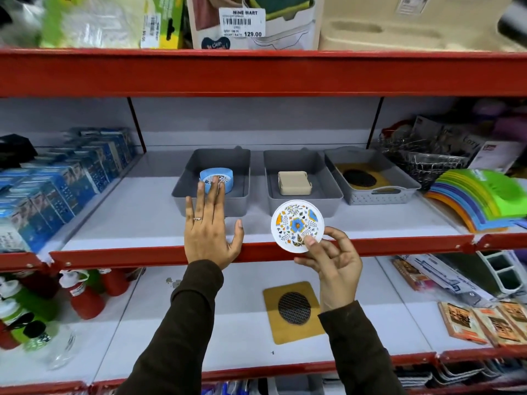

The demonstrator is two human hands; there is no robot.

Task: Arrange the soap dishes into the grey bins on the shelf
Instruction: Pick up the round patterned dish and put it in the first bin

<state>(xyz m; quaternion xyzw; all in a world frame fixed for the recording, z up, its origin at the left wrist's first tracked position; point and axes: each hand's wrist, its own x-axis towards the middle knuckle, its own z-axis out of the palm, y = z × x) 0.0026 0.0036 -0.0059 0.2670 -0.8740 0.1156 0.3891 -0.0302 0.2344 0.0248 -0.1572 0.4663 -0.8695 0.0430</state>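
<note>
Three grey bins stand in a row on the middle shelf. The left bin holds a round blue soap dish. A beige square soap dish lies in the middle bin. The right bin contains a yellow square dish with a dark mesh oval. My left hand is spread flat, fingers reaching over the left bin's front wall, holding nothing. My right hand pinches a round white floral soap dish in front of the middle bin. Another yellow mesh dish lies on the lower shelf.
Blue boxed goods fill the shelf's left side; wire baskets and stacked coloured plastic pieces sit to the right. Red and green bottles and flat packets occupy the lower shelf. A red shelf edge runs overhead.
</note>
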